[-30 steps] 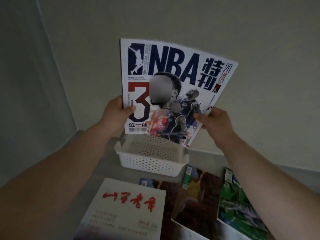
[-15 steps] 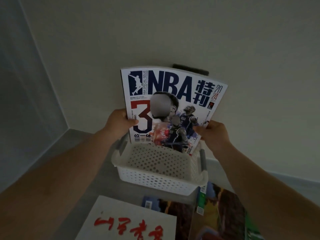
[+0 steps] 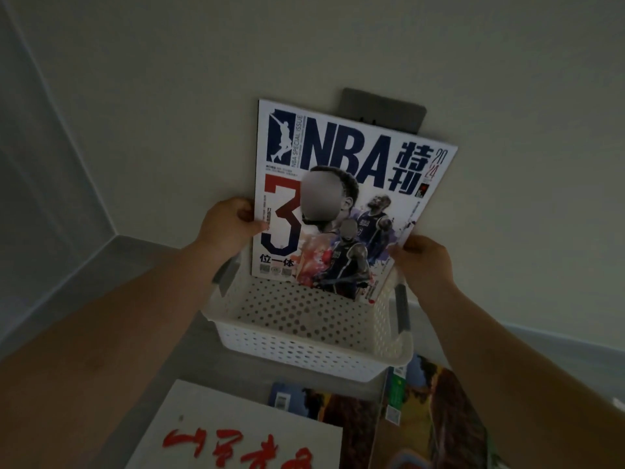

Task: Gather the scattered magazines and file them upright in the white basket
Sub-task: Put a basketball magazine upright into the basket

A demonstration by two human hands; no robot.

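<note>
Gripping NBA mag upright, title up, both hands pinching side edges over basket.

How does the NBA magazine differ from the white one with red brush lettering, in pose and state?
The NBA magazine stands upright, its bottom edge inside the white basket; the white magazine with red lettering lies flat in front of the basket. The left hand and right hand grip the NBA magazine's sides; nothing holds the white one. Both face cover up toward the camera.

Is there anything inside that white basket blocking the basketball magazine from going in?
Nothing visible does. The white basket shows only its bare perforated floor, and the NBA magazine, held upright by the left hand and right hand, already has its bottom edge at the back.
</note>
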